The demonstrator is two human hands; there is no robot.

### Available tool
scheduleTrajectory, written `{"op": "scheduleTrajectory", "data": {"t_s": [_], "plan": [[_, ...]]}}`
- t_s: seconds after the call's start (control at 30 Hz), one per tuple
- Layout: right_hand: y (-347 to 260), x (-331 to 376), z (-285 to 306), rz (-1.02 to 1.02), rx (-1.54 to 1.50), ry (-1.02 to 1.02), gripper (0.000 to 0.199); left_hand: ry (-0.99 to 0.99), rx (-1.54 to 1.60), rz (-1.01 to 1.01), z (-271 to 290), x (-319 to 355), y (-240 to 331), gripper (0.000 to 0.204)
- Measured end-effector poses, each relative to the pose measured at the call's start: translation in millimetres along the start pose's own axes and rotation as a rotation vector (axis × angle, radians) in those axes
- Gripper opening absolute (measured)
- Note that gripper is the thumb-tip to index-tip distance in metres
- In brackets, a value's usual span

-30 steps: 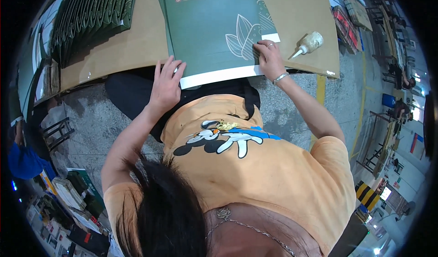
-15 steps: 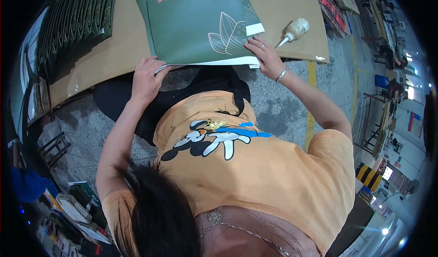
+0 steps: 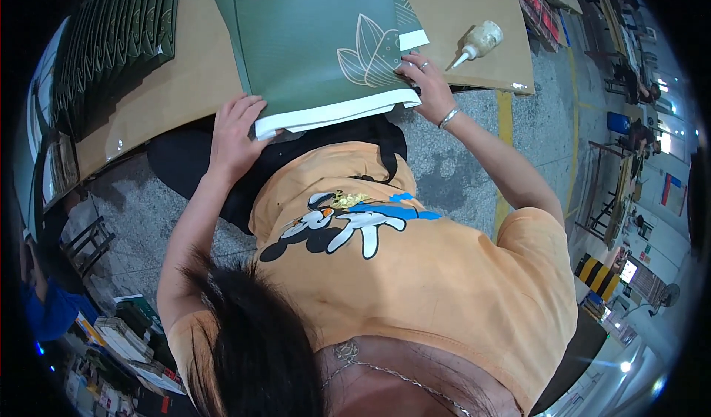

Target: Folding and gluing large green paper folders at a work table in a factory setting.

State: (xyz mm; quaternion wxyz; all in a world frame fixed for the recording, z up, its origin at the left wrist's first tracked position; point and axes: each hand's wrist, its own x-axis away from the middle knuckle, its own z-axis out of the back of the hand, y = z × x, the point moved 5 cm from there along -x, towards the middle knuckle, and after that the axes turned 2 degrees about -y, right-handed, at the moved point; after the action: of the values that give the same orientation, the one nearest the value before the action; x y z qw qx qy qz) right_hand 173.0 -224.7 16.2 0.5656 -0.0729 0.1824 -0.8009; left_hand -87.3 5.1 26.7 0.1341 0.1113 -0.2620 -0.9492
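Observation:
A flat dark green paper bag point(image 3: 311, 47) with a pale leaf drawing lies before me at the table's near edge. Its white edge strip point(image 3: 333, 115) faces me and hangs slightly past the table. My left hand point(image 3: 238, 132) is closed on the strip's left end, fingers on top and thumb beneath. At the right end, my right hand point(image 3: 431, 89) pinches the corner, with a ring and a bracelet on. Another green sheet or bag point(image 3: 224, 28) lies askew underneath, showing at the left and right sides.
To the right lies a white squeeze bottle point(image 3: 483, 39) with a pointed nozzle. A row of folded green bags point(image 3: 118, 39) stands at the left of the brown tabletop point(image 3: 174, 84). Bundled goods point(image 3: 539, 13) sit beyond the right edge. A person in blue point(image 3: 52, 306) is at far left.
The white strip has turned to show much more of its face along the near edge. Both hands have stayed at its ends, the left shifting slightly down and the bag slightly left.

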Motion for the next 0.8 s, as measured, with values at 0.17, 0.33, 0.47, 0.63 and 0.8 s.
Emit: {"op": "scheduleTrajectory", "data": {"t_s": [0.17,0.33,0.47,0.63,0.8], "plan": [[-3,-1,1,0.023,-0.021,0.026,0.041,0.069,-0.028,-0.012,1,3,-2,0.063],[8,5,0,-0.032,-0.093,0.043,0.038,0.108,0.029,-0.044,0,-2,-2,0.067],[4,2,6,-0.063,-0.037,-0.013,0.032,0.118,0.084,-0.041,1,-5,-2,0.068],[4,-1,5,0.0,-0.026,0.005,0.031,0.121,0.023,-0.073,2,-4,-1,0.067],[1,-8,12,-0.012,-0.047,0.001,0.031,0.054,0.015,-0.014,4,-8,-7,0.068]]}}
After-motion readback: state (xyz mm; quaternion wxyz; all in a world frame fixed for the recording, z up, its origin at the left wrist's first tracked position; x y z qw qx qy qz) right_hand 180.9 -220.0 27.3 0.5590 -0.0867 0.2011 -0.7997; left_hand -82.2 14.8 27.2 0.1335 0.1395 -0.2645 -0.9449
